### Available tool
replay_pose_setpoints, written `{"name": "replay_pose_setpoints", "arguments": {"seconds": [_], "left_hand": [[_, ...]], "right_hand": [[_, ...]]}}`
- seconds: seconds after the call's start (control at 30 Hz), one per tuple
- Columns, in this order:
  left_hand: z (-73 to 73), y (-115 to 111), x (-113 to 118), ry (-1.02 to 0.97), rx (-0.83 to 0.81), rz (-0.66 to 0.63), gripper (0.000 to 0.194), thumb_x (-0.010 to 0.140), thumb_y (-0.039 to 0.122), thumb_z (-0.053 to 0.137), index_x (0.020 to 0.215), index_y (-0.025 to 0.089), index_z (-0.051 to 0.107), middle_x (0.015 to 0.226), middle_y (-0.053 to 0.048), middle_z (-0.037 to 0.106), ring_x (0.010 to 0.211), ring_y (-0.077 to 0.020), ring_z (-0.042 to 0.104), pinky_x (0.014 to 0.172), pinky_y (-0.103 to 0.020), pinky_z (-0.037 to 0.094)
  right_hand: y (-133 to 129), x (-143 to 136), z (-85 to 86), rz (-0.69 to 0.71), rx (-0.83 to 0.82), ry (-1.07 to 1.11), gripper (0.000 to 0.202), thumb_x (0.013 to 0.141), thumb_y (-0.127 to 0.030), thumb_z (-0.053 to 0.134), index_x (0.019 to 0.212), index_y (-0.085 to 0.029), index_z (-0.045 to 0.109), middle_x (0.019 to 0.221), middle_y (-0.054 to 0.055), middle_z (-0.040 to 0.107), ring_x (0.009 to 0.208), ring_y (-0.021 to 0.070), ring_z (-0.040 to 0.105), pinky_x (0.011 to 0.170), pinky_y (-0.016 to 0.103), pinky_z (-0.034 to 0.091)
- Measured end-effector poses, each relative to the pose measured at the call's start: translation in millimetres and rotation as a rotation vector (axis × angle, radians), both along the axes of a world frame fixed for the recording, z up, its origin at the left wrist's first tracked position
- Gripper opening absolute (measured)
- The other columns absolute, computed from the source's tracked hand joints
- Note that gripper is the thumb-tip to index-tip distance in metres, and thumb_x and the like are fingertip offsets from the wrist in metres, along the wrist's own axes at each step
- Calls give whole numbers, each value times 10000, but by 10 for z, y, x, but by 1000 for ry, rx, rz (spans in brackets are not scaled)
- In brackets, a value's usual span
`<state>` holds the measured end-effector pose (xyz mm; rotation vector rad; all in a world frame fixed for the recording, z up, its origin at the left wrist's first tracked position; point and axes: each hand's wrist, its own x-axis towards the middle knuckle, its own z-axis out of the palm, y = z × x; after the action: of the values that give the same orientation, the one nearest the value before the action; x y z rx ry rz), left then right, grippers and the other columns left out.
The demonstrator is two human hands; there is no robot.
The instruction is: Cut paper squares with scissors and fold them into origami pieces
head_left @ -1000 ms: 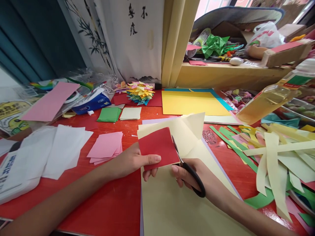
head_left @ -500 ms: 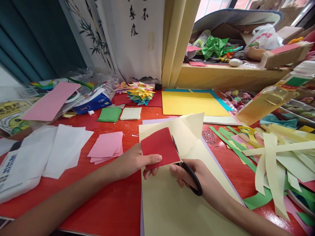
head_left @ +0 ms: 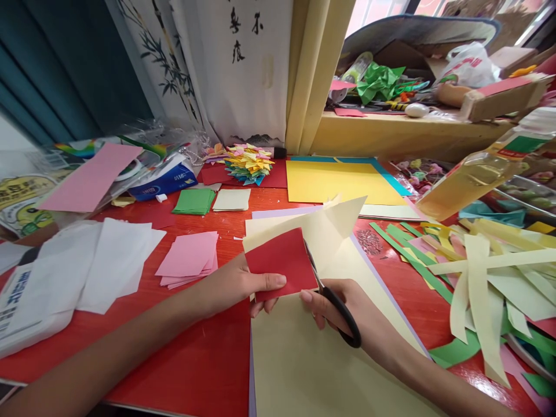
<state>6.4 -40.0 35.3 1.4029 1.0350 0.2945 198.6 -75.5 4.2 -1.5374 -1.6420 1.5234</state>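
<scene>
My left hand (head_left: 249, 284) pinches a red paper square (head_left: 280, 260) against a large cream paper sheet (head_left: 321, 370), thumb on top and fingers beneath. Black-handled scissors (head_left: 341, 313) are in my right hand (head_left: 347, 310). Their blades lie along the right edge of the red square, with the cream paper curling up behind it. How far the blades are apart is hard to see. A lilac sheet (head_left: 382, 284) lies under the cream one on the red table.
Pink squares (head_left: 189, 258), green squares (head_left: 194, 201) and cream squares (head_left: 231, 200) sit in stacks to the left. Paper strips (head_left: 482, 284) pile up at the right, below a tilted bottle (head_left: 473, 174). A yellow sheet (head_left: 343, 180) and a folded-paper cluster (head_left: 248, 162) are at the back.
The raised cream flap behind the red square has lifted and bent slightly further right. Both hands, the square and the scissors keep almost the same place.
</scene>
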Motion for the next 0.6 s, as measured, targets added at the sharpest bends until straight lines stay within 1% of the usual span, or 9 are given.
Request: {"name": "replay_pose_setpoints", "arguments": {"seconds": [0.17, 0.27, 0.37, 0.5, 0.6], "left_hand": [[-28, -6, 12, -37, 1, 7, 400, 820, 321, 489, 459, 156, 543, 381, 43, 459, 415, -75, 427, 549, -221, 369], [-55, -5, 6, -64, -28, 17, 407, 817, 318, 488, 451, 144, 524, 423, 36, 486, 397, -64, 417, 534, -224, 364], [-60, 1, 1, -87, -68, 42, 397, 807, 326, 500, 458, 137, 508, 465, 29, 501, 398, -60, 416, 510, -224, 351], [-72, -6, 5, -100, -82, 51, 397, 804, 324, 499, 454, 138, 495, 445, 34, 481, 395, -59, 409, 521, -224, 353], [-101, -24, 11, -109, -61, 35, 422, 801, 358, 498, 438, 143, 483, 415, 36, 460, 402, -66, 411, 538, -229, 358]], "right_hand": [[-23, -8, -1, -4, 14, -6, 422, 780, -475, 541, 519, -163, 428, 486, -48, 350, 458, 66, 300, 435, 214, 219], [-31, -21, -5, -7, 35, 9, 431, 783, -475, 537, 511, -164, 416, 494, -40, 378, 475, 70, 324, 453, 215, 239], [-20, -25, -6, -11, 35, 21, 441, 774, -486, 544, 504, -165, 411, 490, -40, 383, 474, 69, 317, 456, 215, 243], [-2, -17, 12, -21, -18, 25, 460, 744, -526, 560, 495, -160, 438, 459, -49, 358, 441, 61, 305, 435, 215, 226], [-5, -15, 34, -20, -49, 14, 476, 733, -562, 550, 498, -157, 460, 436, -56, 341, 412, 57, 294, 417, 220, 203]]}}
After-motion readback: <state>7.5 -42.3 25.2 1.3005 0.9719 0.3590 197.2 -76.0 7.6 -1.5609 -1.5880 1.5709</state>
